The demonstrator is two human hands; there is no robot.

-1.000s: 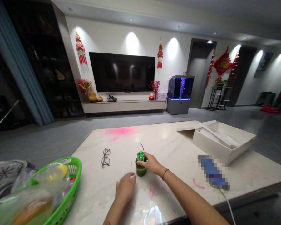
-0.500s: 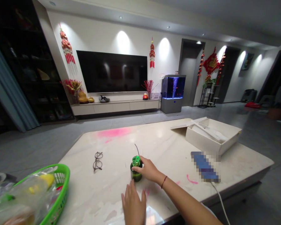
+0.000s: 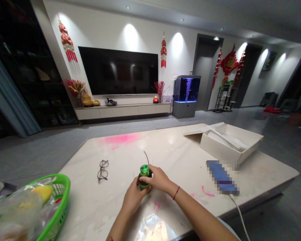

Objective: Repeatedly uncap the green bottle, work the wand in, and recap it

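A small dark green bottle [image 3: 143, 175] with a shiny green cap [image 3: 144, 168] stands upright on the marble-patterned table [image 3: 125, 155]. Wrapped around the lower left side of its body is my left hand [image 3: 133, 197], thumb across the front. From the right, my right hand [image 3: 160, 179] grips the bottle just below the cap, its thumb over the front and its fingers partly hidden behind. A thin black strand [image 3: 146, 157] sticks up behind the bottle. To the left lie eyeglasses [image 3: 103, 171].
A green basket [image 3: 64, 197] of plastic-wrapped things fills the lower left. On the right are an open white box [image 3: 220, 149] and a blurred-out phone [image 3: 222, 177] with a white cable [image 3: 239, 214]. Pink stains [image 3: 121, 138] mark the tabletop.
My left hand has moved up from in front of the bottle and closed around its body. My right hand stays on the bottle. The view has shifted slightly.
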